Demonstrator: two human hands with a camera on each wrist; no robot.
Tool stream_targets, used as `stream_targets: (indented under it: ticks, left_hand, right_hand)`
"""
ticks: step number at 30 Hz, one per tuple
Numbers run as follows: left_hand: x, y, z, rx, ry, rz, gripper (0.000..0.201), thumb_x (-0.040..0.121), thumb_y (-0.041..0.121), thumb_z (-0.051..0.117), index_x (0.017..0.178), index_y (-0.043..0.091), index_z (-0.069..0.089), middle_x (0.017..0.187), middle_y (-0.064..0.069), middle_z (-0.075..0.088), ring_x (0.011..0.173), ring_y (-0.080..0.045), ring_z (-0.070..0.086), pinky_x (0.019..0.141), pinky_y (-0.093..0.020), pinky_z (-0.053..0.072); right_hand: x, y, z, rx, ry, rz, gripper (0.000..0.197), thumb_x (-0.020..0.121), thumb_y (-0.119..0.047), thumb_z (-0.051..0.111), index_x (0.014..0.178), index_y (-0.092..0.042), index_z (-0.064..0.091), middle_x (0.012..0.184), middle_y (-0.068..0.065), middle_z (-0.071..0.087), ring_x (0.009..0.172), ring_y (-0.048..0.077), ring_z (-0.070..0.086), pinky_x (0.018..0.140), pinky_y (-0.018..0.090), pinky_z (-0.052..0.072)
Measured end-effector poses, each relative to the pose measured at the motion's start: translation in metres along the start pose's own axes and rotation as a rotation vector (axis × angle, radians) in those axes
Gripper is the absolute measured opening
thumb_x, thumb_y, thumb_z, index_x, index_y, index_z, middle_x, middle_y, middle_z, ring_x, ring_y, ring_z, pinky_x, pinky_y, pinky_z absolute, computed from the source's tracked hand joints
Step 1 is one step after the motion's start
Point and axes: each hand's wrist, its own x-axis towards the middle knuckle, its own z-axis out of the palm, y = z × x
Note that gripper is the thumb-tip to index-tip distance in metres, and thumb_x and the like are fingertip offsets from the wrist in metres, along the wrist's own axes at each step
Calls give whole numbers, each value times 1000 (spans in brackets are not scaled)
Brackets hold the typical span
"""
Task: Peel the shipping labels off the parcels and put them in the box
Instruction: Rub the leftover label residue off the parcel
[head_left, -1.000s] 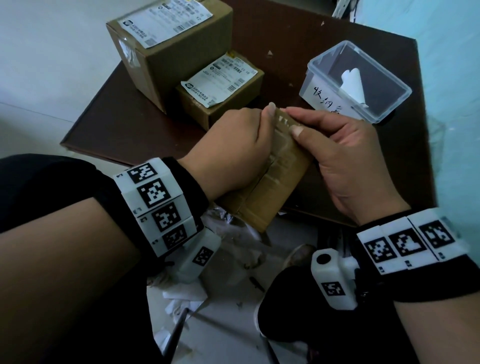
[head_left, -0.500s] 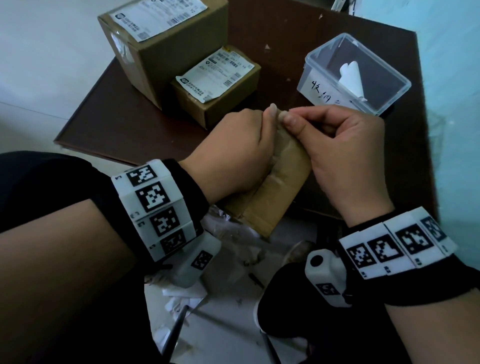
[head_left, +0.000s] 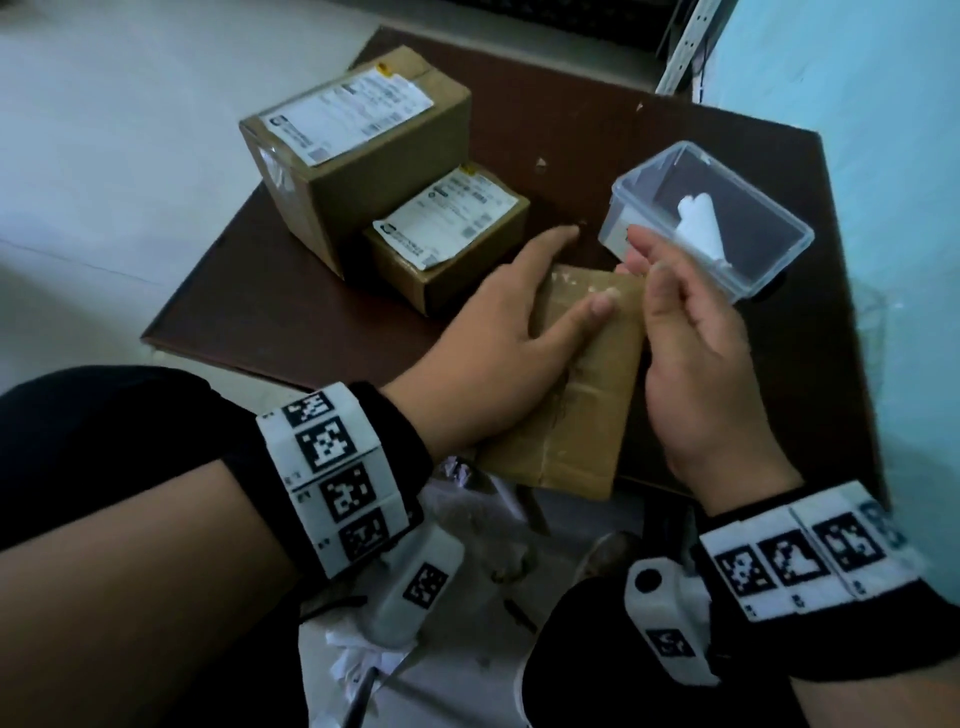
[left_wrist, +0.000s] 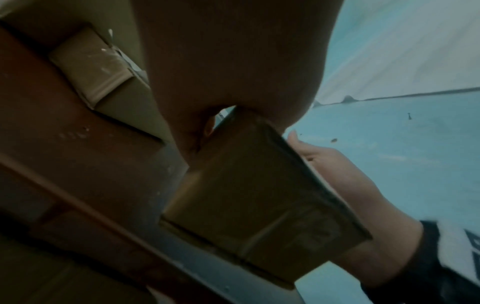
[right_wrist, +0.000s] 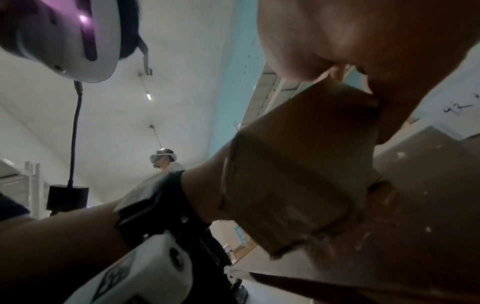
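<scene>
Fingers grip parcel; only right wrist shows bystander.

Brown table: parcels, clear box
</scene>
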Motion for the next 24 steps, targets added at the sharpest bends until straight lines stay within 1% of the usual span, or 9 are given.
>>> stream_targets:
  ticks: [3, 5, 7, 9, 12, 14, 18, 20, 24]
  left_hand:
    - [-1, 0, -1, -90, 65, -43, 28, 102, 48, 61, 123, 30, 58, 104, 11, 65, 91, 4, 62, 75, -13, 48]
    - [-1, -2, -1, -99, 75, -48, 25, 102, 47, 63, 113, 24, 59, 94, 8, 65, 82, 3, 61, 67, -12, 48]
    - [-2, -2, 2, -74, 50, -12, 26, 103, 44, 62, 112, 20, 59, 91, 8, 63, 78, 6, 57, 65, -9, 45]
    - [-4, 1, 4, -96, 47, 3, 26, 104, 41, 61, 111, 16, 59, 90, 7, 62, 76, 7, 56, 65, -9, 44]
    - [-3, 3, 6, -149, 91, 12, 27, 105, 41, 60, 107, 14, 60, 85, 7, 62, 73, 5, 55, 64, -10, 44]
    - [-1, 4, 8, -150, 106, 10, 28, 106, 44, 58, 102, 16, 59, 79, 8, 59, 69, 4, 54, 62, -11, 44]
    - [2, 1, 18, -134, 119, 4, 31, 108, 45, 52, 96, 18, 60, 73, 10, 56, 66, 3, 52, 59, -12, 40]
    - [2, -1, 22, -106, 84, 22, 27, 110, 41, 48, 101, 20, 61, 79, 9, 59, 72, 3, 55, 63, -12, 40]
    - [5, -3, 24, -20, -29, 34, 19, 112, 33, 45, 119, 22, 58, 107, 5, 60, 94, 2, 54, 74, -6, 38]
  right_hand:
    - [-10, -1, 11, 8, 67, 9, 33, 113, -47, 40, 132, -34, 65, 125, -11, 71, 120, 3, 68, 104, 38, 58]
    - [-19, -2, 20, -22, 133, 6, 35, 117, -38, 39, 130, -24, 69, 110, -10, 74, 103, -1, 71, 86, 22, 58]
    - [-28, -1, 25, -55, 202, -34, 36, 118, -31, 40, 130, -17, 70, 103, -15, 72, 98, -7, 69, 77, 10, 52]
    - [-33, -3, 27, -47, 235, -68, 34, 118, -27, 41, 128, -16, 71, 104, -17, 71, 101, -7, 69, 80, 10, 53]
    - [-33, -7, 28, -36, 249, -169, 28, 117, -22, 44, 119, -20, 72, 103, -16, 73, 102, 0, 71, 85, 18, 56]
    - [-34, -9, 29, -31, 248, -195, 27, 117, -19, 43, 116, -25, 69, 100, -20, 72, 102, -3, 71, 85, 14, 54]
    - [-32, -7, 26, -7, 292, -106, 32, 117, -21, 46, 131, -15, 73, 116, -16, 74, 113, -3, 69, 94, 16, 56]
    - [-27, -6, 22, 16, 307, -45, 31, 115, -23, 50, 132, -15, 75, 116, -15, 75, 113, -4, 69, 94, 13, 55]
    - [-24, -5, 18, 59, 330, 40, 30, 114, -25, 53, 134, -17, 74, 118, -13, 77, 113, -5, 70, 96, 14, 56]
